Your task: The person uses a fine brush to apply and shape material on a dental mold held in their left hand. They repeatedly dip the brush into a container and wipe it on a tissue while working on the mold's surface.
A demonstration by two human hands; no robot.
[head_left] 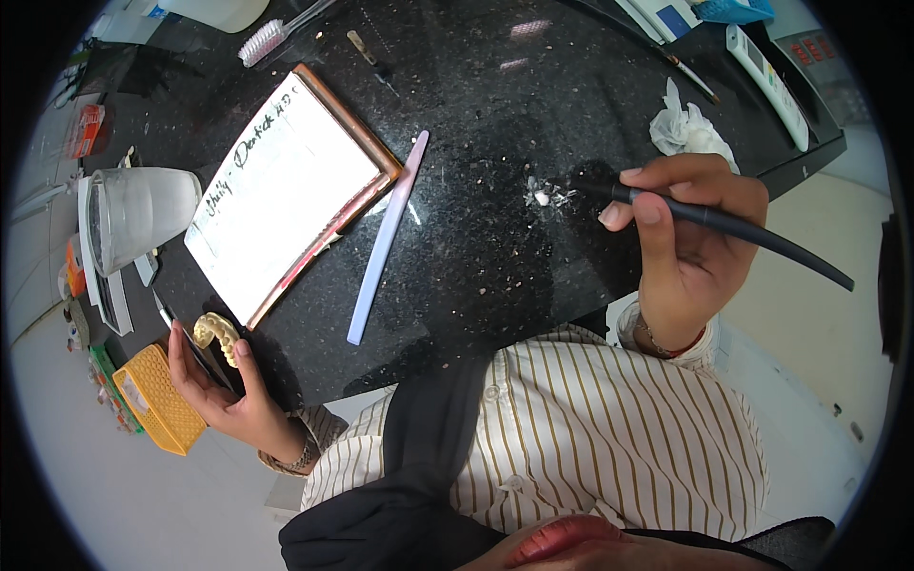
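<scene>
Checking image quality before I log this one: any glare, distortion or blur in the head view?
Head view: strong fisheye bend, with a black rim at the corners; window glare on the dark countertop; the notepad is bright, nearly washed out; both hands are sharp, left hand on the dental cast, right hand on the black tool.

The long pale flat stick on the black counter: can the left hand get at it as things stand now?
Probably not at once. The left hand already holds a yellowish dental cast at the counter's edge. The stick lies uncovered nearby, so the path looks free.
</scene>
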